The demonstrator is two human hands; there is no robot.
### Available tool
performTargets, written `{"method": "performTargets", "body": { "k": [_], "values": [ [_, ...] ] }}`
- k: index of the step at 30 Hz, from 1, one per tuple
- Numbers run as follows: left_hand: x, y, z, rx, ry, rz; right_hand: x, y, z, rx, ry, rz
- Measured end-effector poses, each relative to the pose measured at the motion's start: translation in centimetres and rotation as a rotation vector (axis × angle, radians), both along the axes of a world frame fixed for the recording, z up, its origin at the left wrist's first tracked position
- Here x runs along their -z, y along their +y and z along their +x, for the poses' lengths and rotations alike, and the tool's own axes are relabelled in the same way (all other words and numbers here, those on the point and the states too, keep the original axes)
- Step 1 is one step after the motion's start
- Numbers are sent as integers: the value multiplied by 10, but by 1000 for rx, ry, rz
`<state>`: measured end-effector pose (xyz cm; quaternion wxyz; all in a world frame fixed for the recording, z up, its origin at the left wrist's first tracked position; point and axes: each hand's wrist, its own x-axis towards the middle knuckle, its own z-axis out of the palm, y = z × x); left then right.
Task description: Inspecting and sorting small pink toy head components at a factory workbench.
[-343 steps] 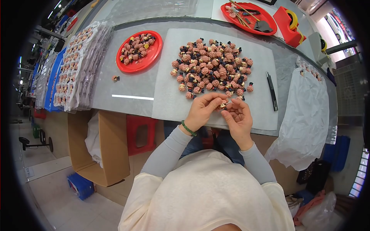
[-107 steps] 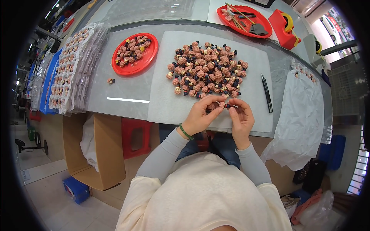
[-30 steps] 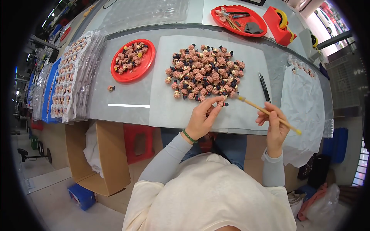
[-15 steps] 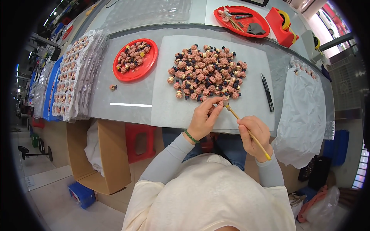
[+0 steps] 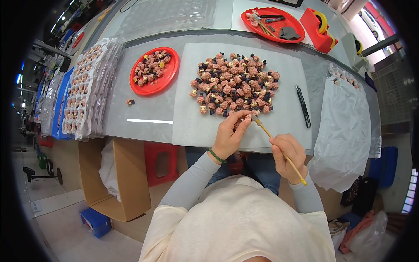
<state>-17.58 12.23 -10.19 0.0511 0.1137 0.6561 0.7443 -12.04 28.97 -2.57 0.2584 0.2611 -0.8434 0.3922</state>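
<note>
My left hand (image 5: pixel 229 136) pinches a small pink-haired figurine (image 5: pixel 248 117) at the near edge of a heap of figurines (image 5: pixel 235 83). Its fingers partly cover the figurine. My right hand (image 5: pixel 289 156) is closed round the yellowish wooden handle of a brush (image 5: pixel 283 153). The brush's tip touches or nearly touches the figurine; I cannot tell which. The heaped figurines have bumpy pink heads and dark blue bodies, and they lie on a white sheet (image 5: pixel 183 126) before me. A green beaded bracelet circles my left wrist.
Left of the sheet stands a red plate (image 5: pixel 150 90) of figurines, with one loose figurine (image 5: pixel 130 102) nearby. Stacked clear trays (image 5: pixel 87 87) fill the table's left end. A black pen (image 5: pixel 302 105) lies right of the heap. Farther back are a red tool plate (image 5: pixel 288 37) and a tape dispenser (image 5: pixel 318 35).
The view has shifted slightly, so the table's things sit a little lower. Both hands keep their grips, and the brush stays at the figurine with only a small movement.
</note>
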Motion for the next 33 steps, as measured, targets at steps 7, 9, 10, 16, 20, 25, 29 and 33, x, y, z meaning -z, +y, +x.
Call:
{"method": "performTargets", "body": {
  "k": [7,9,10,16,20,25,29,33],
  "values": [
    [-6,-6,-5,-39,-6,42,0,-1,-6,-60,-21,-55],
    [-3,-15,-1,-37,-55,-34,-1,-12,-7,-83,-21,-30],
    [-7,-19,2,-48,-12,-37,0,-14,-3,-72,-64,-28],
    [0,3,5,-9,161,-95,15,7,20,60,-152,-7],
    [-3,-2,9,-17,139,-64,2,-1,23,106,-227,-43],
    [-7,-6,9,-79,168,-40,-4,-5,17,141,-247,-34],
    [-18,-8,6,-57,179,-56,-8,-10,12,273,-237,-31],
    [-12,-9,5,-66,209,-53,-2,-7,11,156,-210,131]
  ]
}}
